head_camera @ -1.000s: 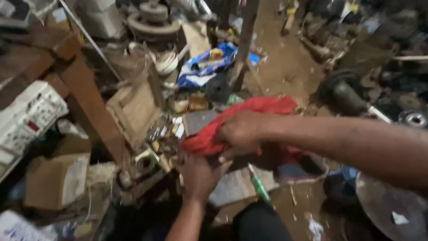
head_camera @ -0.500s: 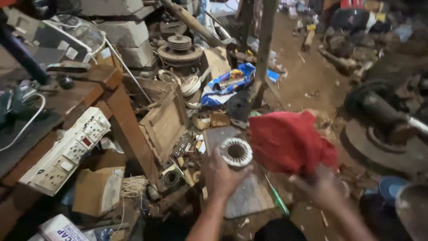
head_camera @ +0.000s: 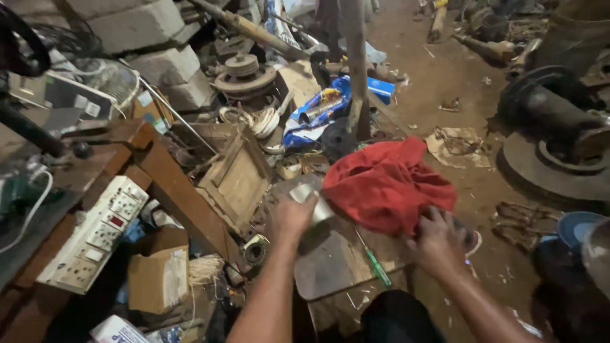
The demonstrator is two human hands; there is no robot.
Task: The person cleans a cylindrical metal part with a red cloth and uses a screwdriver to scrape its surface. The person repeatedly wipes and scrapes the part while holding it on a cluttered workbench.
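The bare dirt floor (head_camera: 445, 89) at upper right is the widest open passage. Leftward, a wooden frame (head_camera: 236, 181), a slanted wooden beam (head_camera: 181, 197) and a white switch panel (head_camera: 95, 232) crowd close. An upright post (head_camera: 356, 70) stands straight ahead. Heavy round metal parts (head_camera: 559, 159) block the right. A green screwdriver (head_camera: 375, 263) lies between the 2 forearms.

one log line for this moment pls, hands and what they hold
left hand: holds metal part | right hand: grips red cloth | below: board, green screwdriver
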